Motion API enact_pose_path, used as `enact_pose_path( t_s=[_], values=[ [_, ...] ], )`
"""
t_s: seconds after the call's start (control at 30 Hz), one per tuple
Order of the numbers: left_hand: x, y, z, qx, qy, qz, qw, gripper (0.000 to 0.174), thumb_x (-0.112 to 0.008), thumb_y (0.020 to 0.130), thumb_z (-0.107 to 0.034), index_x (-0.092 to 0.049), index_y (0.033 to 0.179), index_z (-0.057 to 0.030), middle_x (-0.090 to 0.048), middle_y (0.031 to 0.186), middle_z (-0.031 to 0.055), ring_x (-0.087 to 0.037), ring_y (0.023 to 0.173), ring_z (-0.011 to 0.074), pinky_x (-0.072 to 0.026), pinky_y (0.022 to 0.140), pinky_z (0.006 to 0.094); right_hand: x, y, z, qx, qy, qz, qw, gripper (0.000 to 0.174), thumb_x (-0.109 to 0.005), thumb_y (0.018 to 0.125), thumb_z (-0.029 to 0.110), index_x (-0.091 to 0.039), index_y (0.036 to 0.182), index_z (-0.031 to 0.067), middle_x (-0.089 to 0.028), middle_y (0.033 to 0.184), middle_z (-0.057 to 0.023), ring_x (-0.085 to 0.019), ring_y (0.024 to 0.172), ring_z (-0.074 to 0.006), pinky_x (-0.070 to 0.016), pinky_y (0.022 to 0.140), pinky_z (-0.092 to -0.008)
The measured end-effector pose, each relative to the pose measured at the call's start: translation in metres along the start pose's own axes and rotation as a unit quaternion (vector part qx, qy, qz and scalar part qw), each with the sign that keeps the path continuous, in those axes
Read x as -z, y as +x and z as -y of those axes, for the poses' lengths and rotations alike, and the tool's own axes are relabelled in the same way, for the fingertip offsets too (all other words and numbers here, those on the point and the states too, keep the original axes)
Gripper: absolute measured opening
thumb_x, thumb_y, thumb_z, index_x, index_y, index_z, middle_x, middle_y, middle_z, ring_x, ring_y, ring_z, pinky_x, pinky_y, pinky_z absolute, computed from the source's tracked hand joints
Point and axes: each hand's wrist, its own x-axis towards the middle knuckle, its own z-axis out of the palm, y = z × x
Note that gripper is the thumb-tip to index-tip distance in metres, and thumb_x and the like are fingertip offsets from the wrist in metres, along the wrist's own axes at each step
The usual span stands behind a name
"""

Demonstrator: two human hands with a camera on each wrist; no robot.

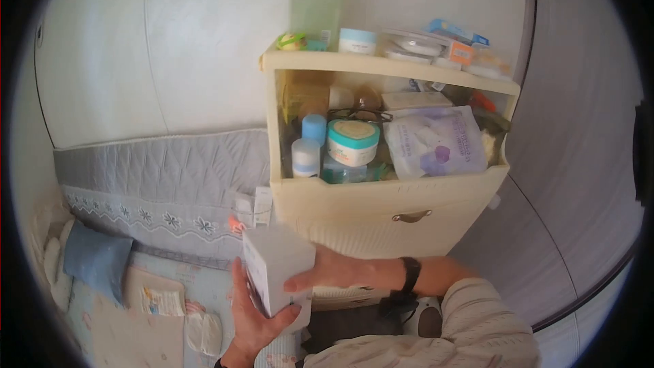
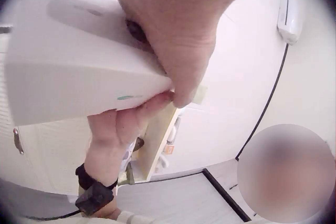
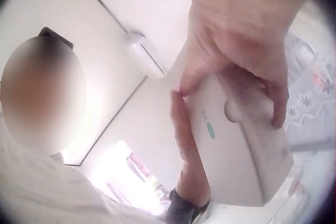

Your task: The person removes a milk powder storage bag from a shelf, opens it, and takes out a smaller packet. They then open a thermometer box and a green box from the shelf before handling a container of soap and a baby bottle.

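A white box (image 1: 278, 266) is held between both hands in front of the cream cabinet. The left hand (image 1: 255, 320) grips its lower left part, thumb on the near face. From the right, the right hand (image 1: 323, 269) grips the box, its thumb on the same face. In the left wrist view the white box (image 2: 79, 87) shows a small green mark, with the left hand (image 2: 173, 29) above and the right hand (image 2: 118, 129) below. The right wrist view shows a half-round notch in the box (image 3: 226, 155), gripped by the right hand (image 3: 241, 40); the left hand (image 3: 186, 145) lies along its side.
The cream cabinet (image 1: 381, 208) holds a teal-lidded jar (image 1: 353, 143), a purple-white packet (image 1: 436, 142) and bottles on its shelf. More items stand on top. At left is a bed with a grey padded headboard (image 1: 170, 184), a blue pillow (image 1: 99, 259) and diaper-like packs (image 1: 203, 332).
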Motion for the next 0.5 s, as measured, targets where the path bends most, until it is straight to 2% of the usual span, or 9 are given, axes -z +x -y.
enact_pose_path(
  t_s=[0.03, 0.07, 0.17, 0.23, 0.27, 0.33, 0.4, 0.47, 0.5],
  values=[
    [-0.004, 0.001, 0.000, 0.043, 0.030, 0.018, 0.998, 0.109, -0.082, 0.063, -0.028, -0.011, 0.138, 0.0058, -0.041, 0.127, 0.0193, -0.043, 0.118, 0.0264, -0.0370, 0.097, 0.0386, 0.009, -0.002, 0.008, 0.006, -0.001, -0.002, 1.000, 0.079, -0.074, 0.076, 0.024, -0.028, 0.136, 0.0044, -0.053, 0.115, -0.0067, -0.048, 0.110, -0.0178, -0.0382, 0.096, -0.0325],
    [-0.009, 0.007, -0.005, 0.040, 0.032, 0.022, 0.998, 0.109, -0.082, 0.063, -0.028, -0.011, 0.138, 0.0058, -0.041, 0.127, 0.0193, -0.043, 0.118, 0.0264, -0.0370, 0.097, 0.0386, 0.018, -0.005, 0.015, 0.018, -0.049, -0.016, 0.998, 0.081, -0.075, 0.075, 0.022, -0.026, 0.137, 0.0042, -0.051, 0.118, -0.0074, -0.047, 0.111, -0.0188, -0.0384, 0.097, -0.0335],
    [-0.025, 0.035, -0.035, 0.054, -0.049, 0.053, 0.996, 0.108, -0.082, 0.063, -0.028, -0.012, 0.139, 0.0052, -0.042, 0.127, 0.0193, -0.044, 0.119, 0.0265, -0.0367, 0.097, 0.0376, 0.031, -0.021, 0.060, 0.045, -0.109, -0.026, 0.993, 0.083, -0.076, 0.073, 0.018, -0.025, 0.138, 0.0041, -0.047, 0.124, -0.0085, -0.045, 0.114, -0.0198, -0.0406, 0.096, -0.0353],
    [-0.037, 0.056, -0.053, 0.013, -0.087, 0.106, 0.990, 0.107, -0.082, 0.065, -0.028, -0.012, 0.139, 0.0049, -0.044, 0.127, 0.0186, -0.041, 0.122, 0.0260, -0.0351, 0.098, 0.0383, 0.036, -0.034, 0.098, 0.057, -0.122, -0.013, 0.991, 0.082, -0.076, 0.073, 0.016, -0.026, 0.137, 0.0042, -0.045, 0.126, -0.0089, -0.044, 0.116, -0.0199, -0.0425, 0.094, -0.0361],
    [-0.042, 0.067, -0.059, 0.012, -0.084, 0.102, 0.991, 0.107, -0.082, 0.065, -0.028, -0.012, 0.139, 0.0049, -0.044, 0.127, 0.0186, -0.041, 0.122, 0.0260, -0.0351, 0.098, 0.0383, 0.041, -0.040, 0.113, 0.076, -0.163, -0.021, 0.983, 0.081, -0.076, 0.073, 0.013, -0.027, 0.136, 0.0040, -0.045, 0.126, -0.0088, -0.044, 0.117, -0.0192, -0.0443, 0.093, -0.0363],
    [-0.051, 0.094, -0.074, -0.088, 0.006, 0.150, 0.985, 0.106, -0.081, 0.065, -0.030, -0.013, 0.140, 0.0028, -0.045, 0.127, 0.0179, -0.041, 0.122, 0.0261, -0.0352, 0.098, 0.0393, 0.049, -0.054, 0.150, 0.122, -0.230, -0.048, 0.964, 0.078, -0.075, 0.072, 0.008, -0.030, 0.135, 0.0033, -0.046, 0.125, -0.0086, -0.045, 0.117, -0.0184, -0.0477, 0.088, -0.0350],
    [-0.056, 0.131, -0.110, -0.227, 0.096, 0.134, 0.960, 0.106, -0.082, 0.065, -0.032, -0.016, 0.141, 0.0008, -0.045, 0.127, 0.0183, -0.043, 0.119, 0.0267, -0.0372, 0.095, 0.0398, 0.056, -0.072, 0.194, 0.173, -0.287, -0.101, 0.937, 0.071, -0.075, 0.071, 0.006, -0.036, 0.130, 0.0016, -0.051, 0.119, -0.0086, -0.049, 0.111, -0.0183, -0.0497, 0.085, -0.0329],
    [-0.064, 0.174, -0.139, -0.285, 0.115, 0.020, 0.951, 0.103, -0.081, 0.065, -0.032, -0.019, 0.141, -0.0008, -0.046, 0.127, 0.0195, -0.045, 0.115, 0.0279, -0.0382, 0.093, 0.0400, 0.070, -0.091, 0.239, 0.228, -0.332, -0.157, 0.902, 0.059, -0.073, 0.072, 0.009, -0.045, 0.123, -0.0013, -0.057, 0.111, -0.0092, -0.055, 0.103, -0.0187, -0.0507, 0.084, -0.0328],
    [-0.069, 0.199, -0.153, -0.279, 0.128, -0.035, 0.951, 0.102, -0.080, 0.066, -0.033, -0.019, 0.140, 0.0003, -0.046, 0.126, 0.0208, -0.046, 0.114, 0.0280, -0.0390, 0.092, 0.0405, 0.077, -0.098, 0.258, 0.257, -0.346, -0.177, 0.885, 0.053, -0.073, 0.073, 0.012, -0.049, 0.118, -0.0028, -0.060, 0.107, -0.0097, -0.058, 0.099, -0.0192, -0.0512, 0.083, -0.0333]
  ],
)
